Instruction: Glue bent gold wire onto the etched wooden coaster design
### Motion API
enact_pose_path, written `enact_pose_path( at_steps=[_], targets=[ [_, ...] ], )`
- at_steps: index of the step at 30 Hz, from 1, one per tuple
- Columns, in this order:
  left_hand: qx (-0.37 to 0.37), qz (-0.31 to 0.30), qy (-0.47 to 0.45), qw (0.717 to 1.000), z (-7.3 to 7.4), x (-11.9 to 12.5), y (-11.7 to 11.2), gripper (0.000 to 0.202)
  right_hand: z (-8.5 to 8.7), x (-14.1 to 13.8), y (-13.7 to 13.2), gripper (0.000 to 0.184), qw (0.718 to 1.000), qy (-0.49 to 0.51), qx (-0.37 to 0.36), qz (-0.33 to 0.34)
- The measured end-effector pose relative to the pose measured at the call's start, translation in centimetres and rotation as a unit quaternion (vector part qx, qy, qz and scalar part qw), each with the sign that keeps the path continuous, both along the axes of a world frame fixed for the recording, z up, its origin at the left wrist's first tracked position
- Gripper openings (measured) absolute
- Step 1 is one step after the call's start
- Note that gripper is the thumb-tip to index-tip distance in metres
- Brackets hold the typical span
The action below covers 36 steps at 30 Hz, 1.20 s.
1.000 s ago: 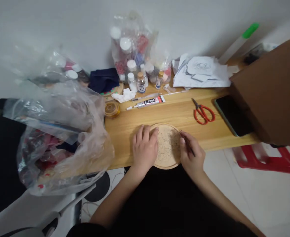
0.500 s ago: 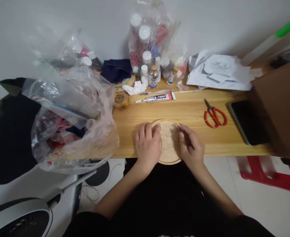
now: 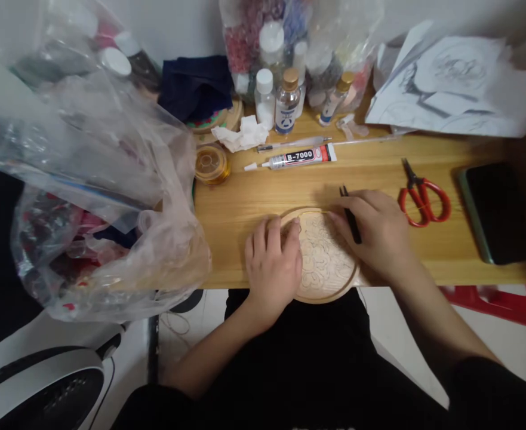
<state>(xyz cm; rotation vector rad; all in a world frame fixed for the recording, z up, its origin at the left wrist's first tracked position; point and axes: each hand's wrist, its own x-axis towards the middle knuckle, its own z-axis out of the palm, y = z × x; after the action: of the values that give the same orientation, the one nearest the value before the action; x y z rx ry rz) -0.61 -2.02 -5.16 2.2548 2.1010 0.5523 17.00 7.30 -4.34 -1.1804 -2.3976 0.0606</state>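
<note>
A round wooden embroidery hoop (image 3: 350,280) lies at the table's front edge, holding pale fabric (image 3: 323,257) with a line drawing on it. My left hand (image 3: 274,269) rests over the hoop's left side, fingers spread, the index fingertip at the upper left of the fabric. My right hand (image 3: 377,233) is closed around black tweezers (image 3: 351,221), their tips pointing away from me. A thin yellow thread (image 3: 314,211) runs along the hoop's top, from near my left index finger to my right fingertips. Whether those fingertips pinch it is too small to tell.
Behind the hoop lie a B-7000 glue tube (image 3: 301,156) and a pen (image 3: 294,144). A spool (image 3: 212,163) stands left, beside a bulky plastic bag (image 3: 173,227). Red-handled scissors (image 3: 424,197) and a phone (image 3: 498,215) are right. Small bottles (image 3: 286,104) and papers (image 3: 451,89) line the back.
My right hand has moved right and away from me, off the fabric's right side, and the tweezers now point forward. The yellow thread now shows. My left hand stays on the hoop; the view has shifted closer.
</note>
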Motion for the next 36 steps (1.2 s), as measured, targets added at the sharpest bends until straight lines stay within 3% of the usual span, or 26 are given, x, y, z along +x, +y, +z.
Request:
enact_pose_path(
  at_steps=[4,9,18,21,25,29,33,36],
  targets=[
    [0.012,0.001,0.009,1.000,-0.1,0.0,0.1,0.035,0.0,0.0,0.0,0.014,0.999,0.005,-0.048,0.008],
    [0.014,0.002,0.020,1.000,-0.1,0.0,0.1,0.035,0.7,0.6,-0.7,0.013,0.999,-0.030,-0.025,-0.033],
    [0.014,0.000,0.023,1.000,0.0,0.0,0.1,0.035,3.7,4.4,-1.0,0.011,0.998,-0.010,0.015,-0.056],
    [0.022,0.002,0.018,1.000,0.0,0.0,0.1,0.035,4.2,4.6,-1.6,0.007,0.998,0.026,-0.007,-0.056],
    [0.020,0.002,0.008,1.000,-0.1,-0.1,0.0,0.035,3.2,4.2,-1.8,0.002,0.992,0.102,-0.052,-0.046],
    [0.007,0.003,0.000,1.000,-0.1,-0.1,0.0,0.037,1.6,3.8,-1.6,0.002,0.986,0.143,-0.046,-0.071],
    [0.009,0.004,-0.005,1.000,-0.1,-0.1,0.0,0.037,1.1,3.4,-1.2,0.014,0.989,0.126,-0.027,-0.075],
    [0.007,0.004,-0.004,1.000,-0.1,0.0,0.0,0.037,1.6,2.0,-1.0,0.023,0.996,0.056,0.031,-0.068]
  ],
)
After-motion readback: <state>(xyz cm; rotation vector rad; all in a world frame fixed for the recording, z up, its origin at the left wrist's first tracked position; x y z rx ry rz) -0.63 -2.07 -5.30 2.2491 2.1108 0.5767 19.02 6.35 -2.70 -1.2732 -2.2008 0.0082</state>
